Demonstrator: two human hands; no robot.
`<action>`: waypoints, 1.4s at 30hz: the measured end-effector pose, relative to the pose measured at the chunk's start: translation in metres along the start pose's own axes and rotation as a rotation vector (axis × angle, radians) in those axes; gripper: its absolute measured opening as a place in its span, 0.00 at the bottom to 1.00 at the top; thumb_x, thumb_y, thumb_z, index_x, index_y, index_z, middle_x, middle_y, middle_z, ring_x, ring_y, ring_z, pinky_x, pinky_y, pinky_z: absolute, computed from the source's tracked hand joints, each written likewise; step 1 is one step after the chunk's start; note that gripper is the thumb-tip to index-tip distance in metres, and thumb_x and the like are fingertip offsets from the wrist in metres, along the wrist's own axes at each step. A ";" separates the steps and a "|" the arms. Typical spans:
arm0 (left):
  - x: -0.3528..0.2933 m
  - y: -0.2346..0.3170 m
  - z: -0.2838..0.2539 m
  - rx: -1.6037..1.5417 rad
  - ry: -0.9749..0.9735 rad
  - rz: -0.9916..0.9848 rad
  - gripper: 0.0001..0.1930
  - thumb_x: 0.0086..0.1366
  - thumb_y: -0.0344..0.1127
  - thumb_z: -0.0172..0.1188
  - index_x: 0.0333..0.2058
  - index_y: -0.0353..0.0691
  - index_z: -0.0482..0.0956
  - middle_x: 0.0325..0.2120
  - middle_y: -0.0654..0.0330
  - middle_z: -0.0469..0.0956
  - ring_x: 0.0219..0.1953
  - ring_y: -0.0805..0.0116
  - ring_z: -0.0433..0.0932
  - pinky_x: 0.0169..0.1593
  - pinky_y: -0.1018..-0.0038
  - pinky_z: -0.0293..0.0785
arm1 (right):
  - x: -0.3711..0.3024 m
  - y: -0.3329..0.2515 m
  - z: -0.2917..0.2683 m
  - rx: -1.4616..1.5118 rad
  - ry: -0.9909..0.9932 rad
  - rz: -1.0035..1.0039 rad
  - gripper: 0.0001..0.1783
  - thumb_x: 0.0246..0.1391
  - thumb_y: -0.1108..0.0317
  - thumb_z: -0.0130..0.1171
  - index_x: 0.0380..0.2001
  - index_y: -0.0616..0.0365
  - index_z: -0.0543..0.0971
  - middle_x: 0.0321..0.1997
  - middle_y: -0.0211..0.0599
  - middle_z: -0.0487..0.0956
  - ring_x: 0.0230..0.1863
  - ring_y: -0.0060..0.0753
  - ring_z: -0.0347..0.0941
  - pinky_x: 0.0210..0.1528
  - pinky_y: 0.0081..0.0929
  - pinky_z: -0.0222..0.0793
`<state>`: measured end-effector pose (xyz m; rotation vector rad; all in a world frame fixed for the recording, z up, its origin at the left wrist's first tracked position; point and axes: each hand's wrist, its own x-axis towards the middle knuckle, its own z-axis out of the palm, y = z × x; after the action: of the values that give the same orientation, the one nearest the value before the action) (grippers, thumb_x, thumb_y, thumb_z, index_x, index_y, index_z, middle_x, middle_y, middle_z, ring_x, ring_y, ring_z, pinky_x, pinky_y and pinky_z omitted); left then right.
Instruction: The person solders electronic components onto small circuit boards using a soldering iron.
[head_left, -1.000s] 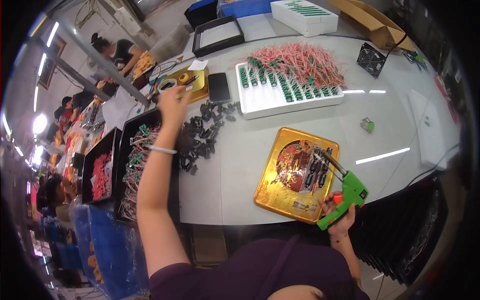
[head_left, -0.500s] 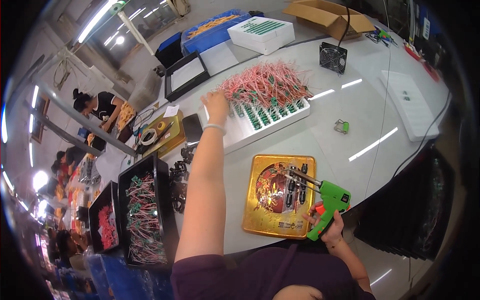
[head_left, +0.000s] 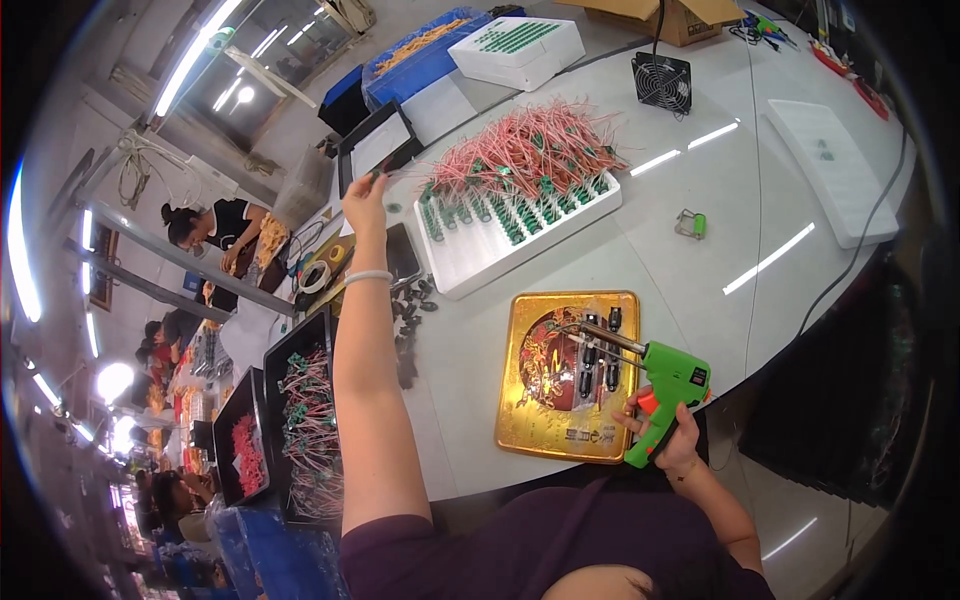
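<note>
- Two hands showed in the head view: the left hand [head_left: 365, 208] pinched a small green piece [head_left: 378, 174] between nearly closed fingertips, near the left end of one white foam tray [head_left: 505, 264]; the right hand [head_left: 682, 442] curled around one green soldering gun [head_left: 680, 374].
- The gun's tip hung over one gold tin [head_left: 520, 432]; a dipped wrist could have scorched the black parts [head_left: 587, 382] there, too crowded to count.
- One wire heap [head_left: 530, 150], its strands uncountable, covered part of the tray; a snag could have tugged the pinched piece loose.
- One fan [head_left: 662, 84] stood beyond.
</note>
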<state>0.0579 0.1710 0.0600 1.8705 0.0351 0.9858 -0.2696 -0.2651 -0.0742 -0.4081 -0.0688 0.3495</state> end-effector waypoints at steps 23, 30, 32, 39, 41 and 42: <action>-0.003 0.030 0.064 0.208 -0.283 -0.087 0.10 0.52 0.32 0.61 0.34 0.39 0.79 0.16 0.63 0.75 0.17 0.76 0.73 0.23 0.80 0.68 | 0.000 -0.001 0.009 -0.032 0.071 -0.015 0.31 0.49 0.45 0.48 0.44 0.63 0.65 0.40 0.40 0.67 0.46 0.33 0.65 0.55 0.49 0.59; 0.005 -0.022 0.048 0.473 -0.227 -0.046 0.15 0.50 0.32 0.60 0.39 0.42 0.77 0.27 0.58 0.77 0.30 0.67 0.77 0.34 0.73 0.71 | 0.000 0.001 0.000 0.055 -0.034 0.013 0.30 0.49 0.50 0.50 0.49 0.62 0.64 0.45 0.40 0.68 0.50 0.35 0.65 0.57 0.49 0.57; 0.001 -0.035 0.047 0.550 -0.210 0.071 0.17 0.49 0.32 0.61 0.41 0.43 0.77 0.33 0.56 0.76 0.36 0.63 0.77 0.38 0.71 0.71 | 0.001 0.000 0.006 -0.024 0.063 0.009 0.33 0.48 0.45 0.49 0.45 0.64 0.64 0.40 0.43 0.68 0.44 0.35 0.65 0.56 0.49 0.58; -0.087 0.019 0.060 0.850 -0.448 0.472 0.13 0.43 0.37 0.65 0.29 0.41 0.77 0.47 0.55 0.66 0.46 0.52 0.67 0.46 0.66 0.65 | 0.000 -0.002 0.004 -0.023 0.071 -0.001 0.32 0.48 0.45 0.49 0.45 0.64 0.65 0.40 0.43 0.67 0.44 0.35 0.65 0.56 0.49 0.58; -0.092 0.003 0.054 1.027 -0.566 0.550 0.11 0.43 0.39 0.65 0.24 0.40 0.77 0.45 0.55 0.67 0.46 0.52 0.67 0.45 0.66 0.66 | 0.000 -0.002 0.005 -0.020 0.071 -0.003 0.31 0.49 0.45 0.49 0.44 0.63 0.65 0.40 0.42 0.67 0.44 0.35 0.65 0.56 0.49 0.59; -0.092 -0.006 0.053 1.019 -0.530 0.531 0.10 0.43 0.39 0.64 0.23 0.41 0.77 0.43 0.56 0.69 0.44 0.52 0.68 0.43 0.65 0.66 | 0.001 -0.001 0.002 -0.020 0.070 -0.002 0.31 0.49 0.45 0.49 0.44 0.63 0.65 0.40 0.42 0.67 0.44 0.35 0.65 0.56 0.49 0.59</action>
<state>0.0325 0.0958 -0.0114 3.1520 -0.3546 0.8267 -0.2689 -0.2650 -0.0719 -0.4401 -0.0047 0.3321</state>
